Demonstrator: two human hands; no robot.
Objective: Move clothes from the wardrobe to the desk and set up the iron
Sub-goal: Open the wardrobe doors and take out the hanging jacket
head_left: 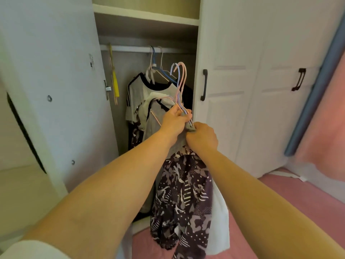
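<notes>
The person stands before the open wardrobe [56,90] and holds a bunch of hangers [180,85] off the rail [130,48]. The left hand [174,121] has its fingers closed around the hanger necks, and the right hand [202,136], just at 4 o'clock from it, grips the same bunch with the grey cloth. The hooks point up toward 12 o'clock; the patterned dress [183,199] hangs straight down toward 6 o'clock. A grey shirt [138,94] remains on the rail, at 10 o'clock from the hands. The desk is not visible, I think behind.
</notes>
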